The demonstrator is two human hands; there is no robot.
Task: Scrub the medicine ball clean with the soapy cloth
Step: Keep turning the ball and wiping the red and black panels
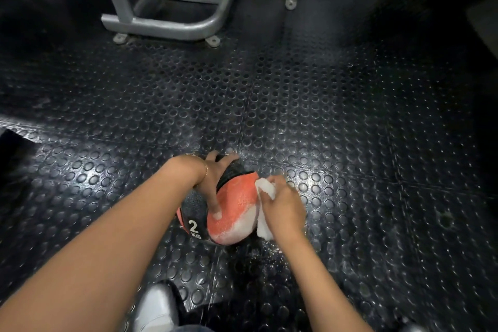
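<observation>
On the studded rubber floor [269,105], the left hand [213,178] grips the medicine ball [231,205] while the right hand [283,207] clutches the soapy cloth [265,188] against its lathered orange side, black panels seemingly unscrubbed.

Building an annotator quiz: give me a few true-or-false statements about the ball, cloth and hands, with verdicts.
1. The right hand grips the white soapy cloth against the orange-and-black rubber medicine ball. True.
2. The left hand is off the ball. False: it holds the ball, thumb on the orange panel.
3. The ball reads 5 KG. False: its label reads 2 KG.
4. White foam coats the ball's lower orange part. True.
</observation>
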